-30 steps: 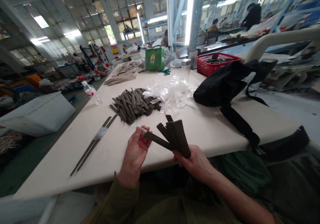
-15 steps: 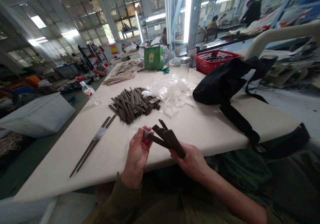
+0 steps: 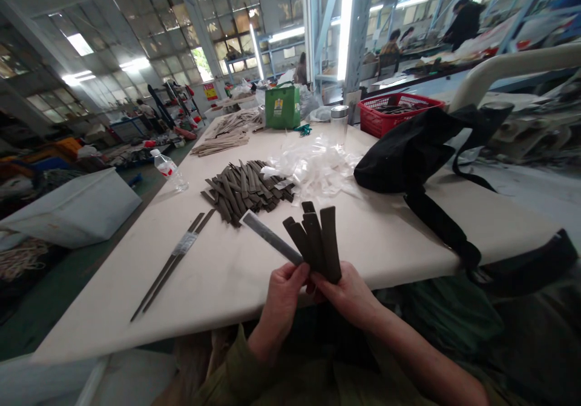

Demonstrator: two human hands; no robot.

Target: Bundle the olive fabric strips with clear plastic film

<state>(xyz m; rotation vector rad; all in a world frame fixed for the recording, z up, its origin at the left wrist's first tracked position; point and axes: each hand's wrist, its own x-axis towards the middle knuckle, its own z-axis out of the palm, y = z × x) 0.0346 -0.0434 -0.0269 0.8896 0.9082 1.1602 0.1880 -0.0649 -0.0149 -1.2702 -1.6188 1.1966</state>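
Fanned dark grey-brown strips (image 3: 313,239) are gripped at their lower ends by my right hand (image 3: 351,294), above the table's front edge. My left hand (image 3: 284,294) pinches the near end of a lighter grey strip (image 3: 270,236) with a shiny surface, which points up and left. The two hands meet where the strips come together, so the fingertips there are partly hidden. Beyond them lies a loose heap of similar dark strips (image 3: 242,191). To the left, long thin strips (image 3: 170,270) lie side by side under a clear plastic wrap (image 3: 185,244).
Crumpled clear plastic (image 3: 313,167) lies beside the heap. A black bag (image 3: 403,152) with straps covers the right side. Farther back stand a jar (image 3: 339,126), a green bag (image 3: 282,107), a red basket (image 3: 390,115) and a water bottle (image 3: 170,170). People sit and stand in the background.
My left hand has moved right and down, from the far end of a strip to its near end beside my right hand. The strips in my right hand now point more upright.
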